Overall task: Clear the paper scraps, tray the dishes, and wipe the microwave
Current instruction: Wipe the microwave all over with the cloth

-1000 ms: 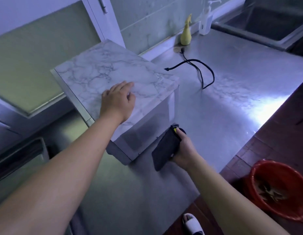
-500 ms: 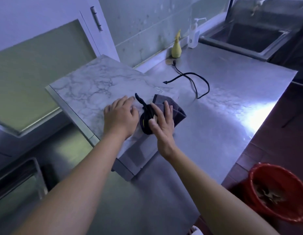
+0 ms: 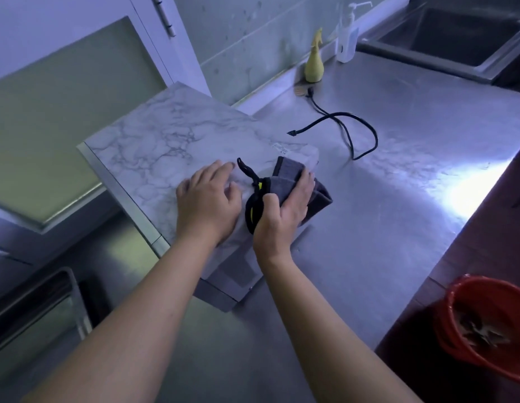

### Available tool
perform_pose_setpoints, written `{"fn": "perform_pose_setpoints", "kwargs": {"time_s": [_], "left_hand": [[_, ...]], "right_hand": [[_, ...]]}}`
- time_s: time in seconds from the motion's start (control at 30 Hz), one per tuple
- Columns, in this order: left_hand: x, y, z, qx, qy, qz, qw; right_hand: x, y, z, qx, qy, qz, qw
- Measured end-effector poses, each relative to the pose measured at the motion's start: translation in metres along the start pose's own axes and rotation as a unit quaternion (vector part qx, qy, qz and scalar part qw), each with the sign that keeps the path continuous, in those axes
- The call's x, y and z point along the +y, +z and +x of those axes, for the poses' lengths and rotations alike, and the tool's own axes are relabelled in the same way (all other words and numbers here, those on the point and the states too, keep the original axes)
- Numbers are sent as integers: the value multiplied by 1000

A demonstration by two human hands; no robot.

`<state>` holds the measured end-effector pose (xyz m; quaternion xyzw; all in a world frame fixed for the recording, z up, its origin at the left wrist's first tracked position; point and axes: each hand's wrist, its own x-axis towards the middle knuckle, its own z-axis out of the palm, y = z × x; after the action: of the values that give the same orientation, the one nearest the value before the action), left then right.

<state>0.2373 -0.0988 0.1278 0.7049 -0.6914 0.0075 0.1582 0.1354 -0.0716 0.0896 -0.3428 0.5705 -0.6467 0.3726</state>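
Steel counter (image 3: 398, 205): runs the length of the wall, with a sink (image 3: 456, 39) set in at the far end. Microwave (image 3: 171, 146): stands on the counter at the left, askew to the wall, its top covered in a marble pattern. Red bucket (image 3: 491, 330): on the floor below the counter's near right edge, with brownish scraps inside.

Left hand (image 3: 207, 205): palm down on the microwave top near its front edge, grip spread flat and holding nothing. Right hand (image 3: 282, 210): just beside the left, on the top's front right corner, grip closed on the cloth (image 3: 293, 175), fingers draped over it and thumb hooked against its bunched end. The cloth is dark grey with black trim and hangs partly over that corner.

Black cable (image 3: 348, 132): loose on the counter behind the microwave. Pump bottle (image 3: 346, 39) and yellow spray bottle (image 3: 314, 65): upright against the wall, near the sink.
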Motion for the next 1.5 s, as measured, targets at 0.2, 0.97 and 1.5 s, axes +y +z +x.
{"fn": "perform_pose_setpoints", "kwargs": {"time_s": [0.2,0.97,1.5], "left_hand": [[0,0,-1,6,5,0,1000],[1,-3,-3,-7,-21,-17,1000],[2,-3,-2,6,-13,-17,1000]], "right_hand": [[11,8,-1,30,-38,-71,996],[132,-24,30,31,257,30,965],[77,-35,-41,-81,584,256,766]]}}
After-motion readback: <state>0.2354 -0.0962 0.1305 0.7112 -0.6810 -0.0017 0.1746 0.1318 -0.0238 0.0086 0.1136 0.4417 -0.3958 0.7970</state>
